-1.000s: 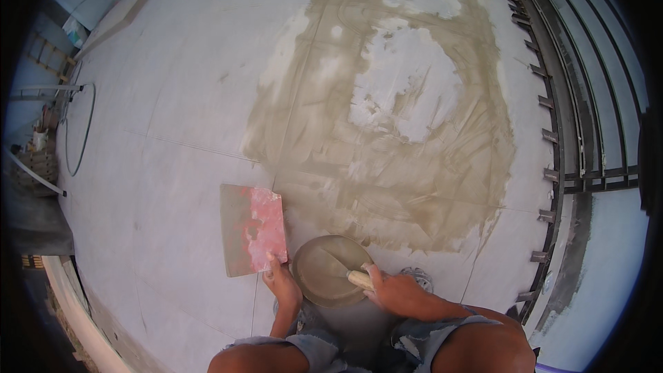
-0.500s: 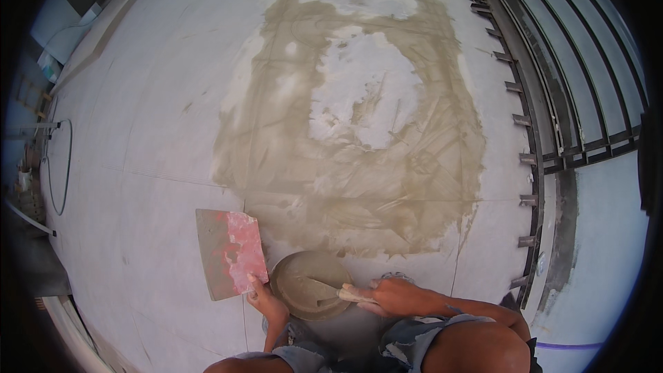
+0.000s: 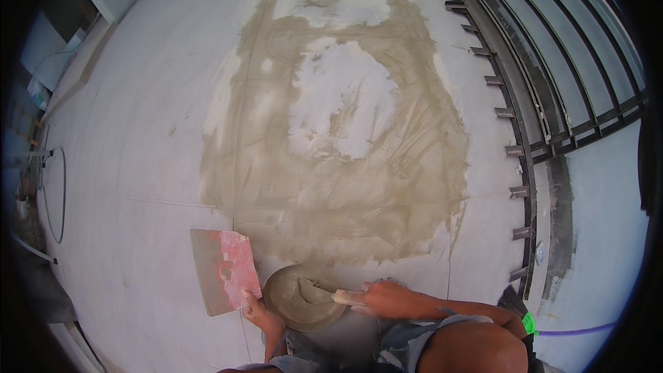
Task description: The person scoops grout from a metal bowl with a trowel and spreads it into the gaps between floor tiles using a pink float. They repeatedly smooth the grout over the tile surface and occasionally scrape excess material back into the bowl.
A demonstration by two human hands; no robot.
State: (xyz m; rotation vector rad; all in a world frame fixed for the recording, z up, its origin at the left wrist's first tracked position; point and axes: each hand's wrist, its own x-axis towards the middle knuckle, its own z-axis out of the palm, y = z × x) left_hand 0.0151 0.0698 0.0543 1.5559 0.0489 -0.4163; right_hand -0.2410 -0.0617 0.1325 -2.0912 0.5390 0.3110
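My left hand (image 3: 261, 313) grips the lower edge of a broad flat putty spreader (image 3: 236, 271), reddish with a mortar-grey strip along its left side. Just right of it stands a round bucket (image 3: 270, 287) holding wet grey-brown mortar (image 3: 300, 316). My right hand (image 3: 388, 300) is closed round the pale wooden handle of a small trowel (image 3: 349, 297). The trowel's blade reaches into the bucket and is coated with mortar, so its outline is partly lost.
Ahead, the pale floor (image 3: 148, 138) carries a large patch of spread mortar (image 3: 331, 186) around lighter areas. Dark metal railing (image 3: 532, 186) with short protruding stubs runs along the right. A hose (image 3: 63, 197) hangs at the left. A purple cord (image 3: 577, 331) lies at lower right.
The trowel blade has shifted within the mortar, and my right hand has moved slightly right relative to the bucket. The whole view has tilted a little. My left hand still holds the spreader.
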